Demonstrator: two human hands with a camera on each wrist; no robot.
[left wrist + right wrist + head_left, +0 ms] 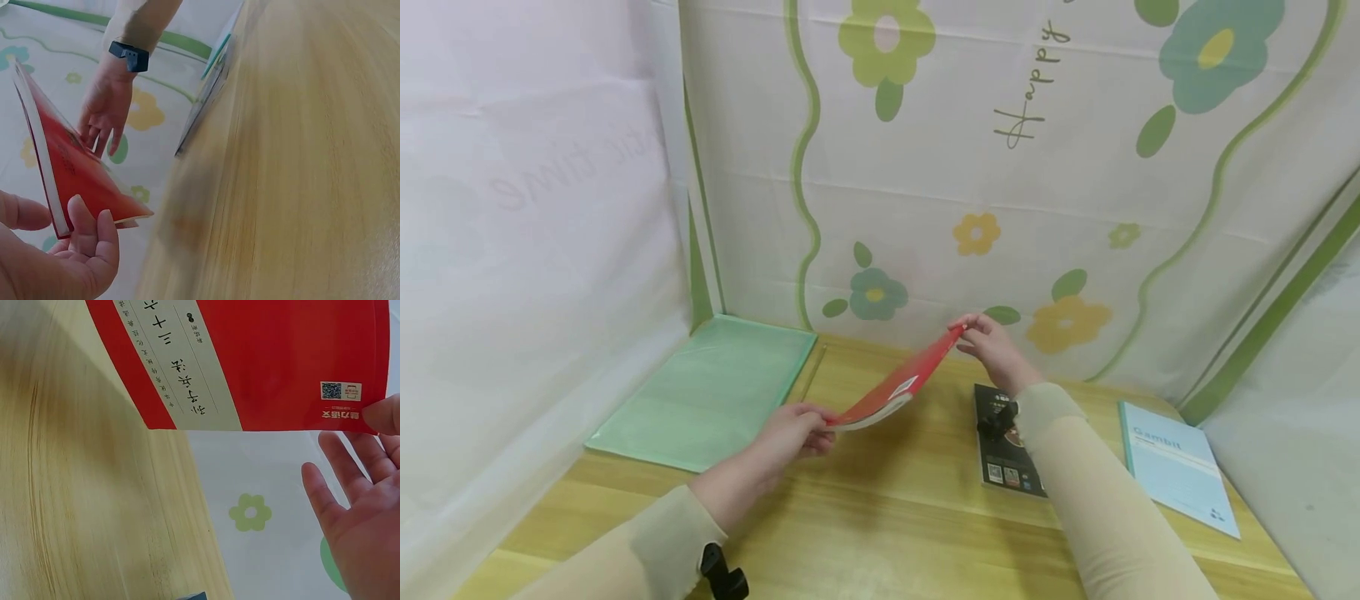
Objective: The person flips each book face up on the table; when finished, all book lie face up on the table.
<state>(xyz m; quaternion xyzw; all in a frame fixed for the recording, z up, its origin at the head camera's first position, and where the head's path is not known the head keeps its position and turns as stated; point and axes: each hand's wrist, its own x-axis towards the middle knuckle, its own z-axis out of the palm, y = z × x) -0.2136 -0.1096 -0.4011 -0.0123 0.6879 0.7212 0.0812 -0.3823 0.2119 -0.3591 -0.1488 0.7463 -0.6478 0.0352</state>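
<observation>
A thin red book (pixel 897 385) with a pale title strip is held in the air above the wooden table, slanting up toward the right. My left hand (pixel 800 431) pinches its lower left corner, thumb on one side and fingers on the other, as the left wrist view shows. At the opposite, higher end my right hand (pixel 992 346) pinches a corner between thumb and fingers; in the right wrist view the red cover (pixel 294 362) carries a small QR code near that thumb. The other right fingers (pixel 324 497) spread away below the book's edge.
A green translucent board (pixel 700 392) lies at the table's left. On the right, a black book (pixel 1000 454) lies partly under the right forearm, and a light blue "Gambit" book (pixel 1180 467) lies beyond it. A white floral curtain (pixel 970 167) hangs behind the table (pixel 865 533).
</observation>
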